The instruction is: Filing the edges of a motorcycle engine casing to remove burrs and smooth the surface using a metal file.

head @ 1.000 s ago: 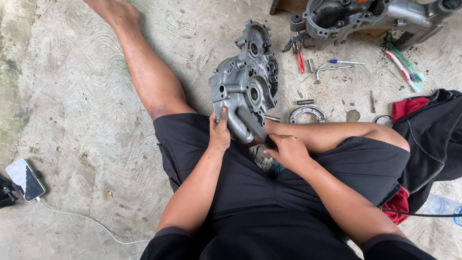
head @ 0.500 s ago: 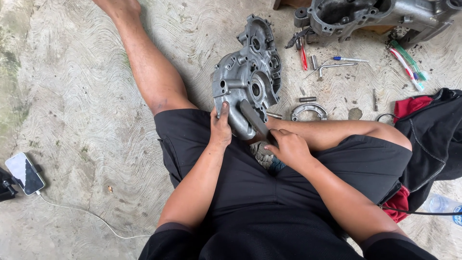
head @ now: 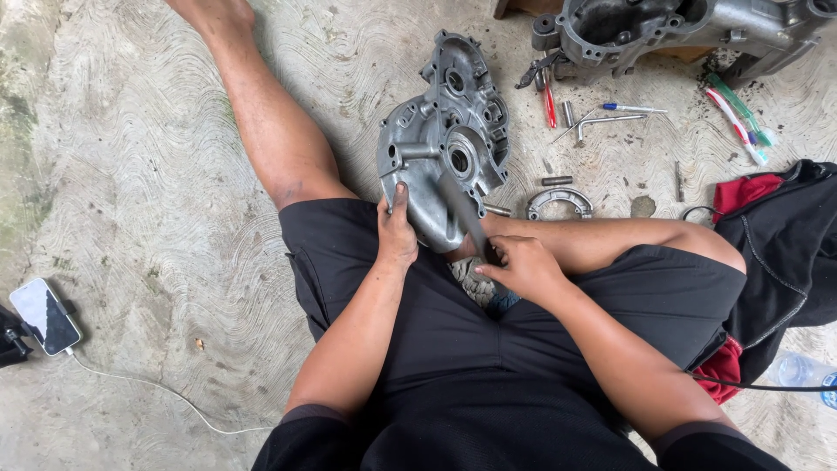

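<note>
I sit on a concrete floor with a grey metal engine cover [head: 440, 139] standing tilted between my legs. My left hand [head: 397, 231] grips its lower left edge and holds it steady. My right hand [head: 523, 266] is closed on a flat dark scraping tool [head: 462, 214] whose blade lies against the cover's inner face near its round bearing hole. Under my right hand the tool's handle is hidden. Black shorts cover my lap.
A larger engine case [head: 671, 30] lies at the top right, with screwdrivers [head: 549, 105], an angled metal key [head: 606, 122], toothbrushes [head: 737, 118] and a curved metal part [head: 560, 202] scattered below it. Dark and red clothing [head: 785, 235] is at right. A phone [head: 45, 316] with a cable lies at left.
My right hand has moved the tool slightly along the cover's inner face. The left hand keeps its grip and the cover stays in place.
</note>
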